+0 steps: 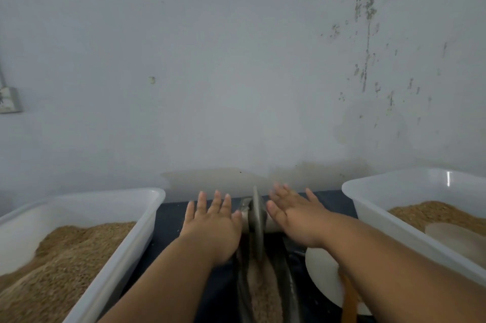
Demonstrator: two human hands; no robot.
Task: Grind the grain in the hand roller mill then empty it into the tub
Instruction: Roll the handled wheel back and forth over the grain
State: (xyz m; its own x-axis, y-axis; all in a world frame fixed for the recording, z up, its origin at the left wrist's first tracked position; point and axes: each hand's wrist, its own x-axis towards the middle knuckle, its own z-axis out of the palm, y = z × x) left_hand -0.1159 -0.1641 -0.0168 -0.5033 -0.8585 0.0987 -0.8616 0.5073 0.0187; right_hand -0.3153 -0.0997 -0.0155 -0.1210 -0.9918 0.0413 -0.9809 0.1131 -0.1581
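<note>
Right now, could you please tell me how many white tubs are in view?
2. The left tub sits left of the mill, the right tub right of it; both hold grain. More may be out of frame.

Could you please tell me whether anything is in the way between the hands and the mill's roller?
Nothing visible is. The left hand and the right hand, both with straight fingers, are right beside the roller disc, one on each side, over its axle.
</note>
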